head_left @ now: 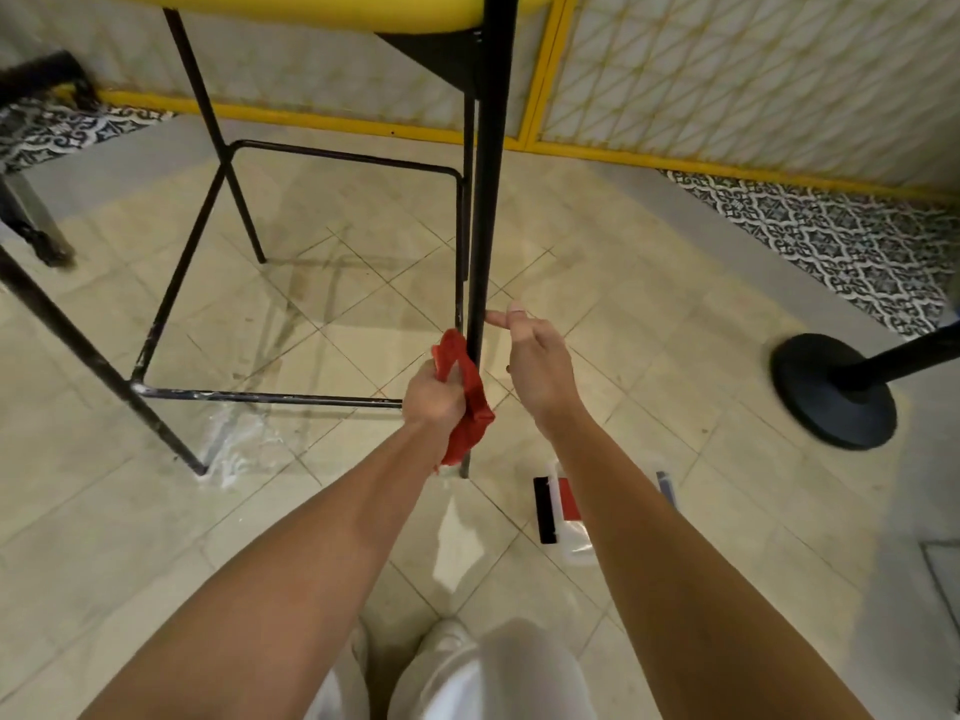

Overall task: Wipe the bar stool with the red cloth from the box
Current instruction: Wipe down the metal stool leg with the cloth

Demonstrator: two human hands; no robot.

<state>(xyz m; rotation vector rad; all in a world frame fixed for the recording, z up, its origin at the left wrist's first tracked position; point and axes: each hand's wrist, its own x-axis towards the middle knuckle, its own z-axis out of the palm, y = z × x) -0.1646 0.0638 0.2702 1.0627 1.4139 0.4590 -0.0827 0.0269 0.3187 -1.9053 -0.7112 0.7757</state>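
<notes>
From my head camera, looking down: my left hand (434, 394) is curled tight round the red cloth (474, 413), bunching it against the near black leg (491, 200) of the bar stool (332, 10), low down, close to where the leg meets the floor (649, 356). I hold the cloth folded round the leg, not flat, so that it can take in the whole tube in one pass. A loose tail of it hangs below my wrist.

My right hand (537, 361) holds nothing. Its fingers are apart and relaxed, and the tips reach toward the same leg just above the cloth. Whether they touch the metal I cannot tell. I judge that it is there to steady the stool while the other hand rubs.

The footrest rail (260, 396) runs off to the left from beside my left hand and shows pale scuffs. The clear box (576, 548) lies on the floor behind my right forearm, which hides part of it. A black stanchion base (831, 392) stands well apart on the right.
</notes>
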